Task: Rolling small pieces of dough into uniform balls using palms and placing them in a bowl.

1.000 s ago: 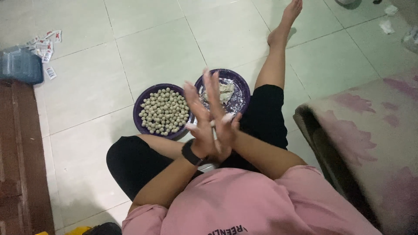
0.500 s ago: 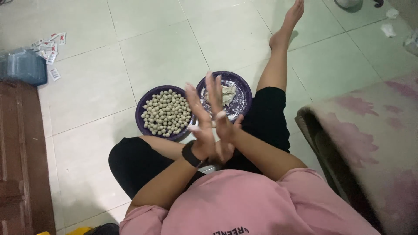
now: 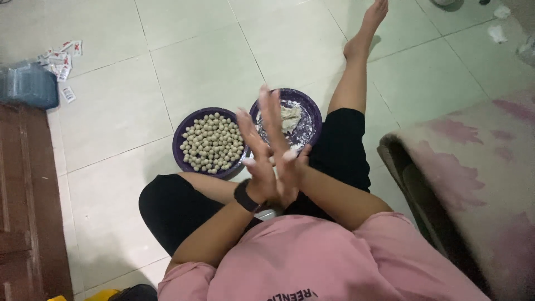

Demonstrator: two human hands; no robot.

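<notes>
Pale green floor tiles (image 3: 111,117) spread out on every side of the pressed palms. To the right of the hands sits a pink flowered cushion (image 3: 479,167); far to their left runs a dark brown wooden door (image 3: 25,212), with a blue plastic bag (image 3: 28,86) and scattered small sachets (image 3: 58,58) beyond it. Just ahead of the fingertips stand two round purple bowls, side by side and touching: the left purple bowl (image 3: 186,125) is filled with small pale dough balls (image 3: 213,142), and the right purple bowl (image 3: 311,111) holds a floury lump of dough (image 3: 290,117). The left hand (image 3: 259,161), with a black watch (image 3: 245,196) at its wrist, lies flat against the right hand (image 3: 287,159), fingers straight and floury. Whether a piece of dough sits between the palms cannot be told.
</notes>
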